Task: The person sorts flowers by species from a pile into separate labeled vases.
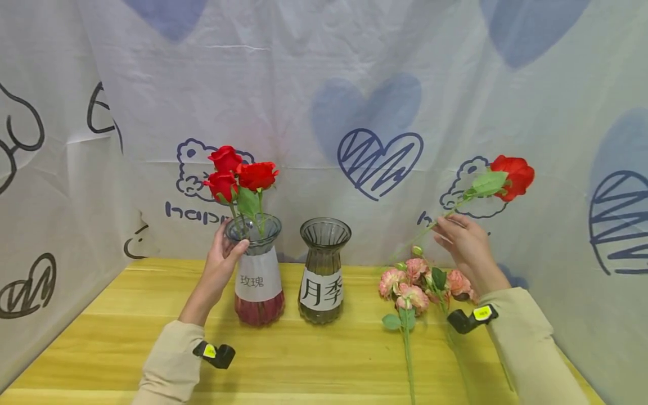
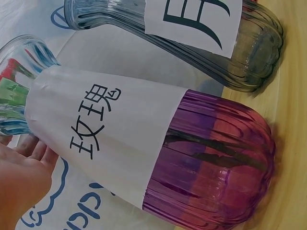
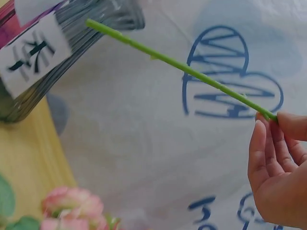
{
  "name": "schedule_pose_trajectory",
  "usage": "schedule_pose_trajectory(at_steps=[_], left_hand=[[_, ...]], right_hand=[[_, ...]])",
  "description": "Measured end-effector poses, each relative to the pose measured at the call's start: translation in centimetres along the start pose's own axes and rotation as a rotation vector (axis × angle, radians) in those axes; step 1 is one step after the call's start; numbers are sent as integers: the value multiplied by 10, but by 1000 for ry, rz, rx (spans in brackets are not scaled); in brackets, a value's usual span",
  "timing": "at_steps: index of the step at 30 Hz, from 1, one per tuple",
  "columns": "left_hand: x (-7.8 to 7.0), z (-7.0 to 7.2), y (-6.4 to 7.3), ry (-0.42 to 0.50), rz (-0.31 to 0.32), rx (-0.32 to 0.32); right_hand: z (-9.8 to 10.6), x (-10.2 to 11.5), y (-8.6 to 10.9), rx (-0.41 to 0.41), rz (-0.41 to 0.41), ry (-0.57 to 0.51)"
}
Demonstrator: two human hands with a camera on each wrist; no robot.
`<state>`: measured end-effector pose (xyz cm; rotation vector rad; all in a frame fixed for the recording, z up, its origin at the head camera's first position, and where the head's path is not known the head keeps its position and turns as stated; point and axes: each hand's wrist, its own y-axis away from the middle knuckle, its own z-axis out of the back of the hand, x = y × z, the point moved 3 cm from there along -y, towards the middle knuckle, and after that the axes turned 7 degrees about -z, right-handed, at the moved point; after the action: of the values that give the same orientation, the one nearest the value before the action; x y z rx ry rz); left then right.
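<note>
The single red rose (image 1: 513,177) was up in the air at the right, tilted, its bloom above my right hand (image 1: 468,247) and its green stem (image 3: 182,69) slanting down to the left, well apart from both vases. My thumb and fingers there were pinching that stem. With my left hand (image 1: 219,264) I held the rose-labelled vase (image 1: 259,309) round its neck, thumb in front just under the rim, fingers curled behind. It was upright, reddish toward its base, with a white label (image 1: 257,278) reading 玫瑰, and three red roses (image 1: 258,176) stood in it. Just to its right stood the smoky glass vase (image 1: 322,256), upright, labelled 月季. Further right, below my right hand, pink flowers (image 1: 412,295) lay in a cluster on the wooden worktop (image 1: 354,365), stems toward me. Behind everything hung a pale cloth (image 1: 283,107) printed with blue hearts.
</note>
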<state>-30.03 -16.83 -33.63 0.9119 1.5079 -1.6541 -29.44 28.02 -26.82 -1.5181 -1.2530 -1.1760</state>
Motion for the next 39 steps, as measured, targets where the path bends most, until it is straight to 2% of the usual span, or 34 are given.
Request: schedule_pose_trajectory(at_steps=[4, 10, 17, 31, 39], left_hand=[[-1, 0, -1, 2, -3, -5], [0, 0, -1, -4, 10, -11], [0, 0, 0, -12, 8, -14], [1, -1, 1, 2, 7, -12], [1, -1, 0, -1, 5, -13]], right_hand=[[-22, 14, -3, 17, 30, 1], [-53, 24, -6, 37, 52, -11], [-84, 28, -11, 96, 37, -103], [-148, 15, -15, 79, 24, -122], [-177, 6, -13, 55, 12, -143]])
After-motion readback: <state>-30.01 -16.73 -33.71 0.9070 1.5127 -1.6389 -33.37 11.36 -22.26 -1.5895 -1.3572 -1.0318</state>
